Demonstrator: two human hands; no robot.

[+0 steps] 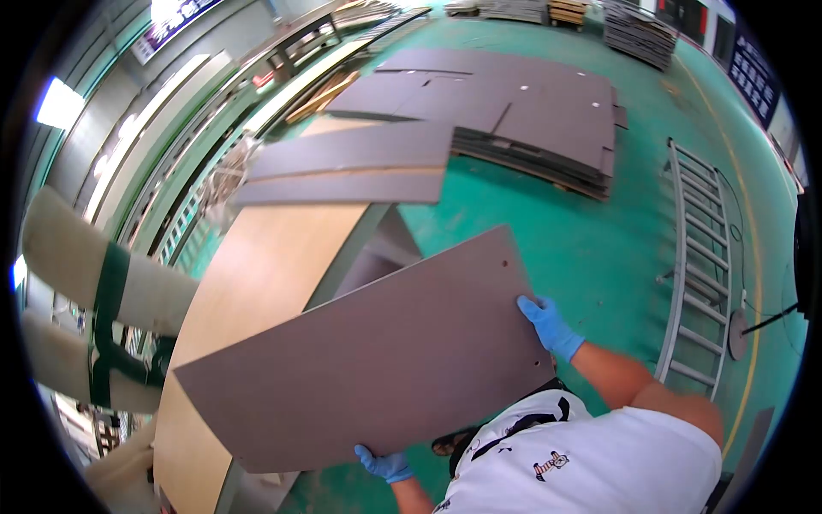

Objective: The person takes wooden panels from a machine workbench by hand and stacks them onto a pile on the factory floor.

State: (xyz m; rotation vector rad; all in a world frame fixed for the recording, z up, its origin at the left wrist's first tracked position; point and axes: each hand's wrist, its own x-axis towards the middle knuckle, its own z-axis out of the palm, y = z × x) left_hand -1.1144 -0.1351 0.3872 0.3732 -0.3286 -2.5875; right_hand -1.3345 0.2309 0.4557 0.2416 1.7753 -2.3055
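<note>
A large grey-brown rectangular panel is held tilted in front of my body, its left part over the wooden workbench. Two small dark holes show near its right edge. My right hand, in a blue glove, grips that right edge. My left hand, also blue-gloved, grips the near lower edge; the fingers under the panel are hidden. More grey panels lie on the far end of the workbench.
Stacked grey panels lie on the green floor beyond the bench. A metal ladder-like frame lies on the right, beside a round base with a pole. Pale curved pieces with green bands stand at left.
</note>
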